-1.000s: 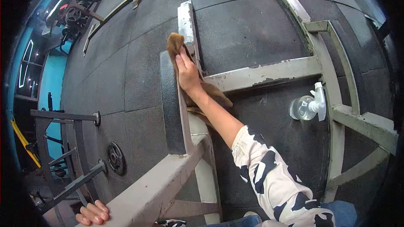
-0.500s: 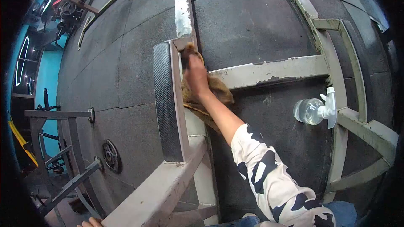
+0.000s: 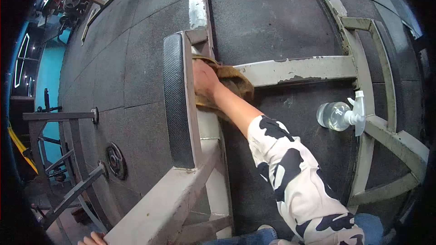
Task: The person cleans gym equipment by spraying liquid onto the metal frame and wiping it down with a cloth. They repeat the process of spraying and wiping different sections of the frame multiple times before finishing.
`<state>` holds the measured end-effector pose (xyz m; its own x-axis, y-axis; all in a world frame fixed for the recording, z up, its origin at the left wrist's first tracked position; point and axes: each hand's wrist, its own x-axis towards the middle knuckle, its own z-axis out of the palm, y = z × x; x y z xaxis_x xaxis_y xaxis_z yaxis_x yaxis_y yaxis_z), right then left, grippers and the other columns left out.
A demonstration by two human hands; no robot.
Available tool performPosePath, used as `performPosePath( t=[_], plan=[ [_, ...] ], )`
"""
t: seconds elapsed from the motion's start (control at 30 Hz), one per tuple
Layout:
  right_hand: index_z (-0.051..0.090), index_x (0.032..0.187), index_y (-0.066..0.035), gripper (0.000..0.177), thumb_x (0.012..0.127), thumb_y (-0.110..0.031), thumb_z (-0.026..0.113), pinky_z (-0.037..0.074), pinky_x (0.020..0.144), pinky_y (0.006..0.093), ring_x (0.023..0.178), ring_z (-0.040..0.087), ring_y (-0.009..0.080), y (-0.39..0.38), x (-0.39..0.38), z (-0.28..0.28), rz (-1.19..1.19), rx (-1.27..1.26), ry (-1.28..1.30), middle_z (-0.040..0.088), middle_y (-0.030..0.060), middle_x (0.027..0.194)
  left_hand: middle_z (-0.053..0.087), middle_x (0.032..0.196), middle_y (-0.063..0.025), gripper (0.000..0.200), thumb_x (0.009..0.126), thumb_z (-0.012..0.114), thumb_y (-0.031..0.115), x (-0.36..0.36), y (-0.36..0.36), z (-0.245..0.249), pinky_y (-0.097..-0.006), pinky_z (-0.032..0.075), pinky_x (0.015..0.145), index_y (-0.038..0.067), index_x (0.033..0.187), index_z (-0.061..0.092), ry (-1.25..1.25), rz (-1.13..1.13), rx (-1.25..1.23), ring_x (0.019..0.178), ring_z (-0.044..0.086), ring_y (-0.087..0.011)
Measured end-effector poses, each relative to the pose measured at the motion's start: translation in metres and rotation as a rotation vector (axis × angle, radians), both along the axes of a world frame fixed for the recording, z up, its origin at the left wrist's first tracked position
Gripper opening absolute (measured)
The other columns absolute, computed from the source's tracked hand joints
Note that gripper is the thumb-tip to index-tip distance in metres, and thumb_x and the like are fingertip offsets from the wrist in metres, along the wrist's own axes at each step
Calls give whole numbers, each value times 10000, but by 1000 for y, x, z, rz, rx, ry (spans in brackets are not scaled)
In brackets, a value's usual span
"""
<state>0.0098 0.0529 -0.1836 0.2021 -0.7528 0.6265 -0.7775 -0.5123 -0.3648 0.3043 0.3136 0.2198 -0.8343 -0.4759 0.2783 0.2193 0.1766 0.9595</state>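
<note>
My right hand [image 3: 205, 79] is closed on a brown cloth [image 3: 237, 81] and presses it against the pale metal frame [image 3: 290, 70], just behind an upright with a black textured pad [image 3: 178, 104]. Part of the hand and its fingertips are hidden by that upright. At the bottom left, only the fingers of my left hand [image 3: 93, 239] show, curled against the edge of the thick sloping beam [image 3: 154, 204]. A clear spray bottle [image 3: 335, 116] with a white trigger head lies tilted to the right, beside the frame's far rail.
Worn, chipped bars of the frame [image 3: 359, 63] run up the right side. To the left stand a dark metal rack [image 3: 63, 117] and a black weight plate [image 3: 116, 161] near it on the dark rubber floor [image 3: 272, 18]. More weights [image 3: 72, 0] appear at the upper left.
My right hand and the cloth have moved down and a little left along the frame, further behind the padded upright. The whole view has shifted slightly. My left hand stays at the beam.
</note>
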Motion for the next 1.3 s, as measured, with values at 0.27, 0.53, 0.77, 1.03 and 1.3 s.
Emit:
performPosePath(
  t=[0.27, 0.53, 0.77, 1.03, 1.3],
  plan=[
    [607, 901, -27, 189, 796, -81, 459, 426, 856, 365, 952, 548, 261, 89, -2, 22, 258, 163, -142, 598, 108, 944, 576, 970, -81, 213, 968, 486, 211, 10, 19, -4, -359, 425, 769, 85, 1125, 558, -11, 404, -121, 829, 568, -219],
    [696, 991, -133, 336, 682, -49, 594, 359, 987, 356, 1211, 490, 204, 148, -31, 0, 639, 384, -71, 624, -33, 1209, 549, 984, -126, 282, 975, 451, 275, -53, 8, -15, -396, 430, 776, 63, 1157, 488, 10, 429, -210, 907, 548, -275],
    [659, 1071, -47, 462, 646, 90, 540, 329, 1079, 386, 1245, 450, 283, 180, -53, 21, 617, 548, -117, 571, 19, 1290, 553, 1002, -163, 342, 979, 443, 293, -57, 7, -29, -409, 452, 798, 28, 1192, 484, 101, 471, -280, 927, 559, -303],
    [608, 1074, -43, 434, 685, 123, 511, 447, 945, 401, 1120, 527, 321, 208, -50, 27, 424, 526, -276, 615, 134, 1129, 561, 1012, -226, 360, 956, 497, 273, -73, 9, -42, -444, 480, 838, -13, 1174, 488, 253, 554, -344, 958, 585, -342],
    [621, 1050, 5, 326, 768, -10, 458, 486, 813, 392, 916, 612, 378, 196, -56, 61, 160, 761, -625, 639, 201, 974, 576, 963, -221, 378, 949, 504, 292, -79, 7, -50, -428, 500, 826, -22, 1159, 489, 316, 613, -384, 910, 602, -338]
  ],
)
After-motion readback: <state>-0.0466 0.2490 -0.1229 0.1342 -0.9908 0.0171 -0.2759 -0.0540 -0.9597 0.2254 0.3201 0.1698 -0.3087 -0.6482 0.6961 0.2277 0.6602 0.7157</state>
